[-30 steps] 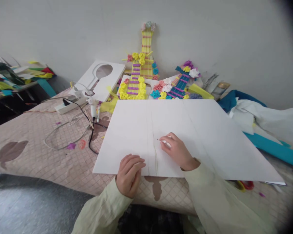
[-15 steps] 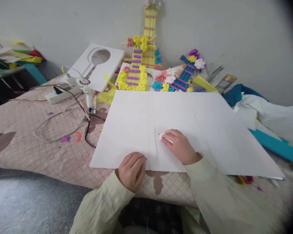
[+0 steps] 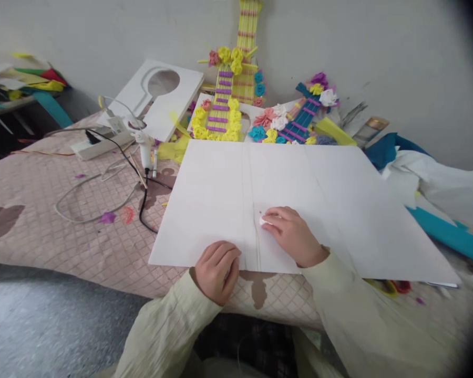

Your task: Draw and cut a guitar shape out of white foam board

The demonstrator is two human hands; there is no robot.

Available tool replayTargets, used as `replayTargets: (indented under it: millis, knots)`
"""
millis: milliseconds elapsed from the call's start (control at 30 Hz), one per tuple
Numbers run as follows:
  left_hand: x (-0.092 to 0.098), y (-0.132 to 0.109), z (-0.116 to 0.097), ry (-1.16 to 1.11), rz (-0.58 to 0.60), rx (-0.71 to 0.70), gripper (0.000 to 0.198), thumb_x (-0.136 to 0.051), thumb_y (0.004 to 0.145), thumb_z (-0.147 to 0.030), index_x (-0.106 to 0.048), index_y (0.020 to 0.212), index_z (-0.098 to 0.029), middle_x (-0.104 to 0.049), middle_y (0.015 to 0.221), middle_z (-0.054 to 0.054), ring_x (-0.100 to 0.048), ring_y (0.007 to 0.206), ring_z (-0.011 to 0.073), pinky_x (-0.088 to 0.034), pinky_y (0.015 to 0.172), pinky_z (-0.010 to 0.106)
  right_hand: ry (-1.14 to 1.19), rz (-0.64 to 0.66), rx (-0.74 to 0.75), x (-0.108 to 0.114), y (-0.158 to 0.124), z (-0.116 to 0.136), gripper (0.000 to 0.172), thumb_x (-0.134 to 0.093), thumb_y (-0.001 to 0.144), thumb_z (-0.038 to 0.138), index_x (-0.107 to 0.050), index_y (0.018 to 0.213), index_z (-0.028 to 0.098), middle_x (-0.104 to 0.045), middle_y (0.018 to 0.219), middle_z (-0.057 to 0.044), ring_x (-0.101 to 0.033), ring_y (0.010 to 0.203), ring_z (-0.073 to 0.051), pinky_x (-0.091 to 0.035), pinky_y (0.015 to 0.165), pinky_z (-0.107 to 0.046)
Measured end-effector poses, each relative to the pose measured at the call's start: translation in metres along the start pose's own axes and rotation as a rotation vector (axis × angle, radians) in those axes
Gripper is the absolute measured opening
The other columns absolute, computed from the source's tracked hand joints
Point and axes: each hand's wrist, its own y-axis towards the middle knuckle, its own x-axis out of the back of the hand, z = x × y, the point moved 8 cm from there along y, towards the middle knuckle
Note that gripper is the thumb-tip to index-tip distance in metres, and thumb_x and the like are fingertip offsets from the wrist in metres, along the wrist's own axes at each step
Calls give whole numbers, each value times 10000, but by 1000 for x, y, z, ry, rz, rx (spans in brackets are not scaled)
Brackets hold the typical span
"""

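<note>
A large white board [image 3: 299, 189] lies flat on a quilted pink cover. My right hand [image 3: 294, 236] rests on the board near its front edge, fingers closed on a small white object, perhaps an eraser [image 3: 265, 221], pressed beside faint pencil lines. My left hand [image 3: 216, 270] sits at the board's near edge with its fingers curled down on it, holding the board still.
Two flower-covered guitar shapes, one yellow [image 3: 226, 110] and one blue [image 3: 299, 123], lean at the wall behind a cut-out white board [image 3: 157, 100]. A glue gun [image 3: 145, 149], power strip [image 3: 96, 147] and cables lie at left. Blue and white cloth [image 3: 429, 194] is piled at right.
My right hand has shifted slightly left and nearer with the small white object. The view has tilted down and the left hand has stayed at the board's edge.
</note>
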Motion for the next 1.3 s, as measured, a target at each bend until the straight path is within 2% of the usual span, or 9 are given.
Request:
replayTargets:
  millis: [200, 367, 567, 700, 833, 1000, 1167, 1300]
  knots:
    - [-2, -1, 1, 15, 9, 10, 197, -445, 749, -87, -583, 879, -139, -622, 828, 80, -551, 826, 189, -486, 729, 338, -51, 47, 29, -6, 3, 4, 172, -462, 818, 112, -608, 740, 158, -593, 809, -60, -491, 783, -178, -437, 758, -342]
    - [-7, -2, 3, 56, 52, 8, 249, -457, 755, -110, -573, 974, -128, -598, 957, 107, -537, 886, 199, -477, 767, 351, 23, 63, 121, -6, -4, 12, 221, -407, 803, 26, -574, 756, 163, -603, 820, -50, -501, 798, -174, -435, 766, -329]
    - [-9, -3, 5, 68, 67, 13, 234, -454, 767, -129, -575, 967, -145, -597, 948, 94, -532, 895, 198, -470, 777, 350, 185, 36, -61, -2, -12, 0, 122, -448, 804, 88, -476, 776, 203, -586, 764, -13, -542, 739, -151, -451, 689, -301]
    - [-11, -4, 5, 67, 74, 14, 237, -467, 757, -120, -570, 969, -136, -599, 950, 96, -529, 890, 203, -469, 774, 353, 227, 117, 32, -6, -11, 9, 192, -399, 771, 24, -432, 730, 209, -574, 732, 0, -531, 728, -146, -446, 668, -287]
    - [-12, -3, 3, 83, 78, 11, 236, -478, 747, -114, -575, 962, -126, -600, 953, 100, -526, 887, 208, -468, 772, 358, 163, 166, 100, -5, -6, 17, 224, -359, 739, -14, -413, 733, 203, -552, 725, -17, -513, 733, -158, -436, 675, -302]
    - [-11, -2, 3, 90, 70, 13, 230, -462, 758, -128, -581, 955, -135, -601, 942, 96, -532, 885, 203, -472, 761, 351, 85, 311, 205, -10, -7, 30, 252, -323, 720, -32, -403, 756, 204, -531, 748, -29, -504, 743, -165, -429, 680, -308]
    - [-11, -2, 3, 104, 65, 6, 223, -465, 755, -127, -583, 943, -138, -606, 933, 91, -532, 877, 206, -475, 758, 357, -4, 297, 231, -7, 3, 33, 269, -330, 679, -53, -365, 753, 204, -506, 702, -26, -489, 684, -162, -422, 651, -296]
    - [-12, -3, 4, 97, 71, 14, 223, -472, 750, -120, -578, 946, -130, -603, 950, 93, -527, 888, 210, -471, 774, 361, -29, 375, 284, -10, 5, 39, 301, -328, 645, -77, -340, 739, 208, -490, 677, -20, -486, 662, -159, -411, 622, -277]
